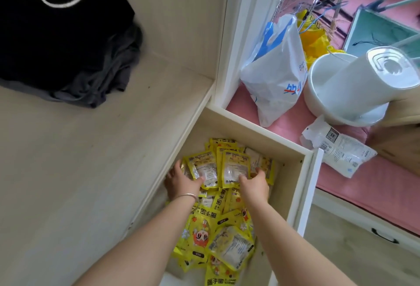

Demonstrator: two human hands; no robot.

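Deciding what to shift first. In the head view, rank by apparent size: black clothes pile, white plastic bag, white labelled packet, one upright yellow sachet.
1. black clothes pile
2. white plastic bag
3. white labelled packet
4. yellow sachet
This is apparent size only, since their nearness to the camera differs.

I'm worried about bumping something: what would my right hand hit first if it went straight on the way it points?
Probably the yellow packets that the right hand grips; behind them likely the drawer's far wall, though depth is unclear.
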